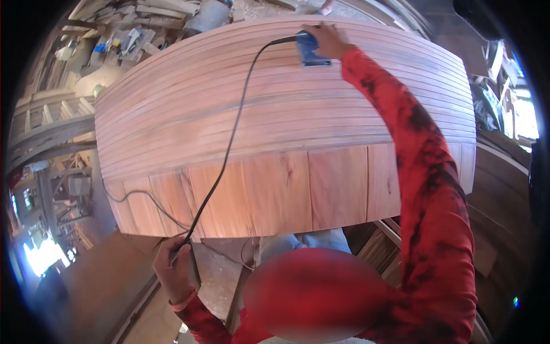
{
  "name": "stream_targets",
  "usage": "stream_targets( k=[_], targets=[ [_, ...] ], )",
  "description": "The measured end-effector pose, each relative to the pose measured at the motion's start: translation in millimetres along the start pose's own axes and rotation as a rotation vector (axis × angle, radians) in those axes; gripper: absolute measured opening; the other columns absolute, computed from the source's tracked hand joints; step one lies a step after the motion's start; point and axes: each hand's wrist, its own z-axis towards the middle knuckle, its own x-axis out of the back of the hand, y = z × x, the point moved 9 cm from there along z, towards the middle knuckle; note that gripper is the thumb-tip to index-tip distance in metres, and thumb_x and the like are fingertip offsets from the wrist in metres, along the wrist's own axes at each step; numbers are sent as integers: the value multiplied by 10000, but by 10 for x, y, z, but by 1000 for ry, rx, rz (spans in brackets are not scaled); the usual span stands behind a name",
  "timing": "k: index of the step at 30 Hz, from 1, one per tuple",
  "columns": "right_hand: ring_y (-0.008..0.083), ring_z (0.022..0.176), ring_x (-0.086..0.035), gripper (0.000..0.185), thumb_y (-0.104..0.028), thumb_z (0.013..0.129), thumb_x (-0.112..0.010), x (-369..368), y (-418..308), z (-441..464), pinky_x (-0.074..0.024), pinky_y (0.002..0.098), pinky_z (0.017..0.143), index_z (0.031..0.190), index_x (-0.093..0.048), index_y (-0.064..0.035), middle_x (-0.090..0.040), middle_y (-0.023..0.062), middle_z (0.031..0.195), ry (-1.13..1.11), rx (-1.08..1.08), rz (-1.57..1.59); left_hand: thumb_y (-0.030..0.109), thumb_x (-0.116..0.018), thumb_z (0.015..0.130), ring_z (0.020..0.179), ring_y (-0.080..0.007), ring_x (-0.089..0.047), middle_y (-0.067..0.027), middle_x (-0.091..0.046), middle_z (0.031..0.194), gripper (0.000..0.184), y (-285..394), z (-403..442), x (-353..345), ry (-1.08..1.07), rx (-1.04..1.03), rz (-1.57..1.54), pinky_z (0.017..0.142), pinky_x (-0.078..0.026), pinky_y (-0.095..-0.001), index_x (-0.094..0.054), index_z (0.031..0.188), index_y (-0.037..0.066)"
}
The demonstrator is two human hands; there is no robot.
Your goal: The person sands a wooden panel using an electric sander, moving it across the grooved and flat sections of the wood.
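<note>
My right hand (325,41) grips a blue electric sander (310,50) near the far edge of a large wooden panel (275,109). The sander rests on the panel's narrow grooved boards. From its left side a black power cord (235,126) runs across the wood toward me. Below the panel's near left edge, my left hand (173,261) has its fingers closed around that cord. Wider reddish planks (338,183) form the near strip of the panel. The sander's underside is hidden.
Scrap wood and clutter (134,43) lie on the floor beyond the panel at the far left. A wooden frame (51,132) stands on the left. Boards (504,155) lean at the right. Looser cord (149,198) curls over the panel's near left corner.
</note>
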Motion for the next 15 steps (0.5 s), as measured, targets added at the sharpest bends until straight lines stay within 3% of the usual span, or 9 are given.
stream_targets(
  k=[5, 7, 12, 15],
  targets=[
    [488, 1153, -594, 968, -161, 701, -823, 214, 704, -519, -481, 547, 1032, 1561, -409, -320, -569, 249, 1330, -145, -56, 72, 12, -745, 855, 860, -195, -710, -125, -746, 921, 200, 268, -280, -359, -50, -57, 133, 814, -544, -313, -708, 1046, -35],
    [485, 1197, -590, 972, -168, 704, -819, 256, 982, -740, -476, 570, 1057, 1563, -401, -347, -548, 241, 1386, -60, -2, 19, 18, -760, 847, 851, -230, -715, -133, -748, 933, 212, 428, -424, -552, -135, -112, 167, 804, -547, -328, -709, 1047, -28],
    [518, 1241, -558, 1001, -92, 693, -799, 461, 1429, -1300, -469, 570, 1064, 1568, -385, -345, -507, 247, 1445, -182, -95, 80, 33, -768, 854, 869, -265, -712, -136, -740, 940, 221, 349, -754, -743, -152, -92, 142, 786, -543, -350, -711, 1064, -4],
    [515, 1202, -572, 1006, -74, 687, -791, 392, 1726, -1536, -487, 560, 1031, 1568, -385, -340, -528, 225, 1411, -129, -52, 96, 31, -774, 840, 894, -214, -716, -121, -751, 952, 238, 343, -903, -712, -147, -67, 163, 829, -546, -331, -712, 1064, -19]
  ],
)
